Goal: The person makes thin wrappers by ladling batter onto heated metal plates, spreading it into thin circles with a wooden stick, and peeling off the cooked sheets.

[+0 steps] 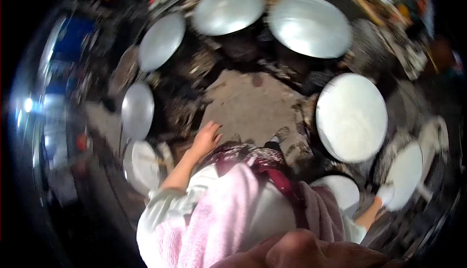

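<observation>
My left hand hangs in front of my body with fingers loosely spread, holding nothing, above the bare floor. On the far right, my right hand reaches out to a round pale disc and overlaps its near edge. Something white, a glove or a cloth, covers that hand, so its fingers are hidden and I cannot tell whether it grips the disc. Close by on that side lie a large round white-topped disc and another pale disc, partly behind my clothing.
Shiny round metal domes or pans form a ring around me, with dark, rough gaps between them. A grey-brown floor patch lies in the middle, where my shoe stands. Blurred clutter fills the upper right.
</observation>
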Tool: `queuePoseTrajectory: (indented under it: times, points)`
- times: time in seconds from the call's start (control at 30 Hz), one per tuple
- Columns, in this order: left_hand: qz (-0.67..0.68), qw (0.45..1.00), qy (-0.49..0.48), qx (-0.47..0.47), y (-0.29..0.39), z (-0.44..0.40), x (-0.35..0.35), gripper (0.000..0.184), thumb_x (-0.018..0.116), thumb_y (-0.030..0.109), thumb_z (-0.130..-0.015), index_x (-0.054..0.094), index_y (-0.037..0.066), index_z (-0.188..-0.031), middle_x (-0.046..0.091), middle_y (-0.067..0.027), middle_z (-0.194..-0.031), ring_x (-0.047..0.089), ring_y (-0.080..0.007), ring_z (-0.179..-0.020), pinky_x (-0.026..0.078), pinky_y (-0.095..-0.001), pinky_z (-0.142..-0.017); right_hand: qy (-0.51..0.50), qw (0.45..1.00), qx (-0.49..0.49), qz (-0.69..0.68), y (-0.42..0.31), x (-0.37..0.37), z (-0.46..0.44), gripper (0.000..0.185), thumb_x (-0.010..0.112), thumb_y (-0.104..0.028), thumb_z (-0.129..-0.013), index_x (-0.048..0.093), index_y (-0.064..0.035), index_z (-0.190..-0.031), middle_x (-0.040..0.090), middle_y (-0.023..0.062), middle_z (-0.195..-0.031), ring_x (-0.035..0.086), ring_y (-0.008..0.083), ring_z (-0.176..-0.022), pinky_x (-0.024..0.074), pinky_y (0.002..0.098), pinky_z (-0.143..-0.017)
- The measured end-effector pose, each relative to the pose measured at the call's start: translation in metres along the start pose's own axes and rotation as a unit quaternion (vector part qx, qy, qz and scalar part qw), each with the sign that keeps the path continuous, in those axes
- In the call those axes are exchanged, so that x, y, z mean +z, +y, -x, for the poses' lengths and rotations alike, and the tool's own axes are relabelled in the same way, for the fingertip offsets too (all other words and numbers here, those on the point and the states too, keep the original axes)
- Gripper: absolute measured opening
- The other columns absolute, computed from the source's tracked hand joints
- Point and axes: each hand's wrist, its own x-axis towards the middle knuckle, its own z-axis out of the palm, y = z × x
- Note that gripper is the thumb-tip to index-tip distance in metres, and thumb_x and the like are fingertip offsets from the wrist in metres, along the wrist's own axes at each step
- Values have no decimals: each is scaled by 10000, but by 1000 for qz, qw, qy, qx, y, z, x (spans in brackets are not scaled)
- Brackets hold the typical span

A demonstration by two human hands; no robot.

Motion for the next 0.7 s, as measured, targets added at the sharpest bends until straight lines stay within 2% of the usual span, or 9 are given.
queuePoseTrajectory:
  times: [0.1, 0.17, 0.2, 0.37, 0.43, 0.5, 0.57, 0.63, 0.7]
  points:
    - [13, 996, 28, -80, -30, 50, 0, 313, 664, 89, -808, 577, 48, -1105, 555, -150, -1052, 577, -380, -944, 486, -438, -781, 34, 999, 20, -8, -52, -14, 32, 451, 547, -121, -785, 585, -10, -1220, 635, 236, -1129, 621, 403, -994, 491, 470, -858]
    - [39, 991, 60, -116, -51, 90, -6, 310, 654, 89, -817, 573, 44, -1112, 557, -152, -1066, 574, -387, -947, 487, -437, -785, 103, 988, -52, -99, -118, -45, 87, 463, 545, -127, -795, 569, -14, -1244, 609, 235, -1186, 607, 398, -1027, 484, 448, -880]
    - [42, 984, 82, -151, -67, 112, -8, 310, 651, 88, -817, 572, 41, -1113, 560, -154, -1062, 578, -383, -942, 488, -431, -786, 47, 989, -46, -129, -154, -54, 104, 461, 557, -166, -838, 554, -9, -1271, 586, 238, -1231, 592, 382, -1073, 472, 418, -912]
    - [70, 888, 276, -361, -161, 259, 15, 305, 620, 73, -817, 568, 38, -1116, 574, -161, -1023, 604, -350, -913, 494, -412, -780, 2, 923, -296, -247, -334, -30, 238, 504, 617, -178, -882, 495, 4, -1336, 561, 196, -1308, 564, 315, -1170, 421, 350, -996]
    - [-2, 830, 403, -385, -205, 330, 26, 323, 622, 95, -795, 567, 17, -1104, 561, -175, -961, 584, -351, -853, 485, -419, -779, -111, 813, -464, -335, -418, -75, 355, 528, 643, -113, -856, 485, -12, -1349, 511, 156, -1379, 485, 260, -1271, 344, 325, -1078]
    - [-180, 750, 444, -456, -270, 410, 56, 328, 635, 146, -814, 568, -18, -1089, 561, -157, -893, 573, -342, -789, 487, -417, -761, -232, 710, -551, -373, -484, -82, 478, 517, 642, -54, -843, 512, -63, -1343, 518, 119, -1380, 471, 228, -1288, 340, 320, -1091]
    - [51, 559, 429, -708, -327, 468, 86, 309, 620, 157, -869, 529, -39, -1089, 574, -150, -931, 573, -291, -873, 468, -394, -759, -341, 632, -623, -311, -530, -98, 610, 538, 679, -92, -834, 517, -106, -1347, 511, 101, -1390, 538, 226, -1223, 416, 335, -1050]
    - [487, 416, 406, -652, -398, 535, 139, 478, 655, 349, -884, 504, -29, -1134, 606, -160, -1017, 605, -264, -904, 477, -420, -806, -421, 519, -703, -242, -566, -80, 726, 578, 707, -154, -811, 506, -120, -1352, 535, 117, -1356, 547, 254, -1212, 451, 361, -1008]
    - [635, 263, 360, -631, -386, 519, 97, 518, 621, 468, -890, 543, -12, -1069, 623, -164, -991, 625, -273, -875, 504, -387, -782, -359, 450, -809, -119, -594, -63, 833, 701, 742, -232, -780, 437, -142, -1405, 503, 143, -1379, 519, 301, -1230, 423, 385, -1026]
